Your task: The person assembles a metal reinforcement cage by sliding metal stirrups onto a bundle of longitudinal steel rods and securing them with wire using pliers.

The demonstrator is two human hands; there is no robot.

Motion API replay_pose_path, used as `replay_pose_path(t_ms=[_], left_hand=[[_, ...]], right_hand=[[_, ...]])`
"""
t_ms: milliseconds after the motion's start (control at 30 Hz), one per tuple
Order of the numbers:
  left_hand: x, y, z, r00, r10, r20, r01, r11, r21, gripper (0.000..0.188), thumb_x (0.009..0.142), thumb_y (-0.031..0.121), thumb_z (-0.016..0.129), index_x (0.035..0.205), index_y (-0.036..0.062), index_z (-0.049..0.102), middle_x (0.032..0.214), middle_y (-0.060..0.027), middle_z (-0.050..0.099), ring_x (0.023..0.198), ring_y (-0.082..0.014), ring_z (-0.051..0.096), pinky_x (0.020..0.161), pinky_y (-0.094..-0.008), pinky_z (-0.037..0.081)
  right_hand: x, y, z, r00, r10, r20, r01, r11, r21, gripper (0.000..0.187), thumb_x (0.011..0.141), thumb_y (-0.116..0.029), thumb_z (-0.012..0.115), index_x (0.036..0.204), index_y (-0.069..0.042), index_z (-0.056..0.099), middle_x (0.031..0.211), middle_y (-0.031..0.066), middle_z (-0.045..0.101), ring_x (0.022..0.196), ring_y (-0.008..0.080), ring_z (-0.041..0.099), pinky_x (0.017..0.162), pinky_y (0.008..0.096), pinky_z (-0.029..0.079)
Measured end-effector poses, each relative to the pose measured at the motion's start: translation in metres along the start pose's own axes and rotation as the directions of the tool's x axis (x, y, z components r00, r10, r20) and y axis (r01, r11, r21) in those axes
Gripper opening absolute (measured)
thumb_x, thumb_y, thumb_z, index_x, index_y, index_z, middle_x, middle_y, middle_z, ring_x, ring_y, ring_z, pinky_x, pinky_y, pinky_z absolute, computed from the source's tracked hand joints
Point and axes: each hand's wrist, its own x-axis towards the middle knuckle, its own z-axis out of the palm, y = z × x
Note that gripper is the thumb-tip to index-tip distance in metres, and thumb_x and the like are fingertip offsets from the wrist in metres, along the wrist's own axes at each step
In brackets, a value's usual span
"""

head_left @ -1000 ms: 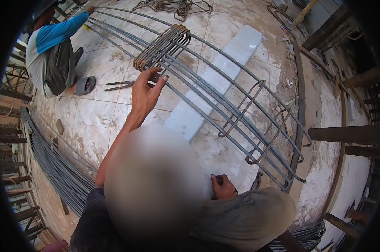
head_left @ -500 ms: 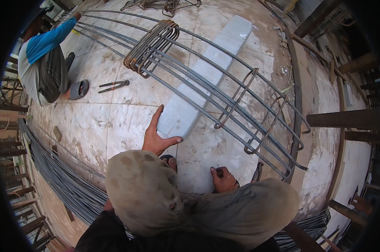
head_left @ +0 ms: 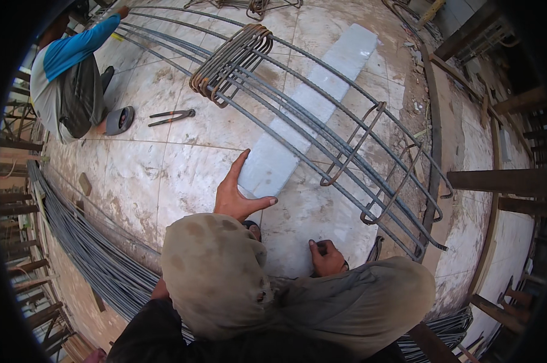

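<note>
Head view. Left hand [head_left: 236,199] low centre, beyond the knees [head_left: 210,263]: grip wide apart, thumb out to the right, forefinger pointing up, nothing between them. It frames the near end of the slab [head_left: 270,169], a long pale block lying aslant on the floor [head_left: 134,163]; contact cannot be told.

Right hand [head_left: 328,260] lower, just past the right knee: fingers curled in, thumb close to forefinger. Cannot tell if this grip is fully together or has anything inside.

Bars [head_left: 262,126]: several long ribbed steel rods, running from upper left to lower right, crossing over the slab, well apart from the left hand. Ends at right bent into hooks. Stirrups [head_left: 232,59], rusty, bunched round the bars left of the slab; two more hoops [head_left: 327,182] spaced out toward the hooked ends.

Pincers [head_left: 172,115] on the floor left of the slab, handles parted. Co-worker [head_left: 71,91], blue sleeve, crouched at upper left; a hand at the far stretch of the bars. Rod bundle [head_left: 95,239] along the left side. More bent steel [head_left: 258,8] at the top edge.
</note>
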Motion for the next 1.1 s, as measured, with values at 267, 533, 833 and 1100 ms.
replay_pose_path(t_ms=[267,533,833,1100], left_hand=[[0.001,0.003,0.006,1.0,0.01,-0.011,-0.009,0.999,0.031,0.117,0.061,0.028,0.097,0.157,0.0023,0.036,0.144,-0.023,0.058,0.132,-0.0312,0.058,0.113,-0.04,0.043],[-0.001,0.007,0.012,0.998,0.013,-0.064,-0.014,1.0,-0.017,0.111,0.061,0.018,0.094,0.157,0.0067,0.039,0.141,-0.0226,0.06,0.13,-0.0326,0.06,0.111,-0.0409,0.046],[-0.003,-0.019,0.019,0.993,0.085,-0.081,-0.092,0.991,-0.092,0.125,0.058,0.014,0.097,0.162,0.0059,0.027,0.154,-0.0221,0.045,0.139,-0.033,0.05,0.116,-0.0419,0.04],[-0.01,-0.032,0.032,0.97,0.174,-0.167,-0.199,0.969,-0.145,0.154,0.048,0.015,0.102,0.165,0.0106,0.003,0.158,-0.0232,0.036,0.14,-0.0353,0.047,0.115,-0.0454,0.041]], right_hand=[[0.003,-0.005,-0.005,0.996,0.07,0.056,-0.07,0.998,-0.008,0.041,0.089,-0.046,0.078,0.1,-0.006,0.073,0.084,0.0152,0.076,0.079,0.0315,0.075,0.073,0.0408,0.057],[0.005,0.007,-0.002,0.997,0.046,0.06,-0.047,0.999,0.015,0.04,0.089,-0.045,0.079,0.098,-0.006,0.072,0.083,0.0138,0.076,0.077,0.0272,0.075,0.071,0.0383,0.057],[0.006,0.005,-0.008,0.997,0.031,0.071,-0.031,1.0,-0.002,0.041,0.089,-0.048,0.077,0.096,-0.007,0.073,0.082,0.0126,0.077,0.077,0.0283,0.076,0.071,0.0386,0.058],[0.004,0.0,-0.013,0.978,0.088,0.187,-0.081,0.996,-0.046,0.055,0.092,-0.059,0.069,0.109,-0.006,0.071,0.097,0.0144,0.077,0.09,0.0317,0.075,0.081,0.042,0.057]])
